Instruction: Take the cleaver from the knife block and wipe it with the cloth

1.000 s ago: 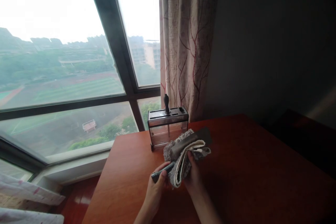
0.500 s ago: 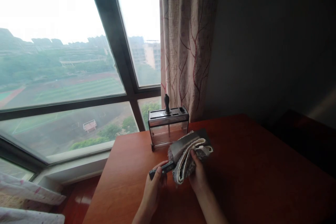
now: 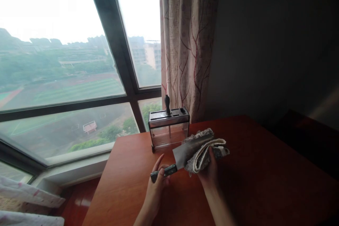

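Observation:
My left hand is closed round the dark handle of a cleaver, with the index finger lifted off it. The broad grey blade points to the upper right, and its far part is covered by a folded grey and white cloth. My right hand grips that cloth, thumb on top, wrapped about the blade. Beyond the hands stands a clear-sided knife block with a metal top. One black-handled tool is upright in its slot, its thin rod visible through the side.
The reddish-brown wooden table lies under both hands. A large window is at the left, and a patterned curtain hangs behind the knife block. The dark wall fills the right.
My right hand has moved the cloth right and slightly up along the blade, baring more metal near the handle. My left index finger has lifted. The knife block stays put.

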The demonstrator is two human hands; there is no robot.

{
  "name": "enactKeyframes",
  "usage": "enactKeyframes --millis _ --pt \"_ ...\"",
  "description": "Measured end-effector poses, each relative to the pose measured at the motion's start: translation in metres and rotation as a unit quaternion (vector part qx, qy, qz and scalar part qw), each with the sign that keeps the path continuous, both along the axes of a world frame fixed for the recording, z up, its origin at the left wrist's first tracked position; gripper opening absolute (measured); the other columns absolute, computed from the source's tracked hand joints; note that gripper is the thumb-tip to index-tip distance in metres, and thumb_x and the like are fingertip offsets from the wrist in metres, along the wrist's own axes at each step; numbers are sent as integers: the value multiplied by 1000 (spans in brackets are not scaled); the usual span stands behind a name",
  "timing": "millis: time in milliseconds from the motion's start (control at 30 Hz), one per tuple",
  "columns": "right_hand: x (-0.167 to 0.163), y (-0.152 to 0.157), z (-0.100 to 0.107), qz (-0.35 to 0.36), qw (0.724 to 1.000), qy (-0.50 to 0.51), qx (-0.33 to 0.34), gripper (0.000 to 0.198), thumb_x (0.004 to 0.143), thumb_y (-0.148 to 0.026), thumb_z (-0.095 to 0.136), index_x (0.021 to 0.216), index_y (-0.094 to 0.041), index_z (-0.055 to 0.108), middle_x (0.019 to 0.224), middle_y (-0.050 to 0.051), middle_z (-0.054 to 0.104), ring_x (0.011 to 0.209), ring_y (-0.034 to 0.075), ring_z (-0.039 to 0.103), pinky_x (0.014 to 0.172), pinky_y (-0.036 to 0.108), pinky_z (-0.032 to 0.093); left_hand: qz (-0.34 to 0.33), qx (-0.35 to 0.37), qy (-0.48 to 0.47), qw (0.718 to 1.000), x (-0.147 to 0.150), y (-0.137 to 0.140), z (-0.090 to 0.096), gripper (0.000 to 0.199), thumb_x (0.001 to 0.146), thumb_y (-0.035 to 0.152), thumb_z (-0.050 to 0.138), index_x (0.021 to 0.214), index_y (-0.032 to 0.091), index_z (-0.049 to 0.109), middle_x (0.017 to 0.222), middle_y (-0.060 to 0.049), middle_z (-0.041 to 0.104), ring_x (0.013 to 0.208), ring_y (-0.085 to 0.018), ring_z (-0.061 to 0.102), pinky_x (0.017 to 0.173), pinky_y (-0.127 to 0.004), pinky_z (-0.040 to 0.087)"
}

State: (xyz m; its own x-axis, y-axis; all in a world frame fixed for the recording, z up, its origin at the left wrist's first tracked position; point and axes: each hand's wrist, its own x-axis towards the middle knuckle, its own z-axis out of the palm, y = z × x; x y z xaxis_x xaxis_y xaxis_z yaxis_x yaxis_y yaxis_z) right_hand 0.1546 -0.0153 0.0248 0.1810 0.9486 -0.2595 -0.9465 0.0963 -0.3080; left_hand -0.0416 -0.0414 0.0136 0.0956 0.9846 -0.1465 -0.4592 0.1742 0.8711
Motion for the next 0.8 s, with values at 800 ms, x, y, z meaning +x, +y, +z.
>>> enactKeyframes --millis 800 --pt "-77 -22 -16 98 992 -83 -1 39 69 -41 76 103 -24 66 101 3 72 107 25 61 86 39 50 67 -63 -38 995 3 1 11 66 67 34 75 128 22 53 101 -8 74 96 -29 67 88 -39 51"
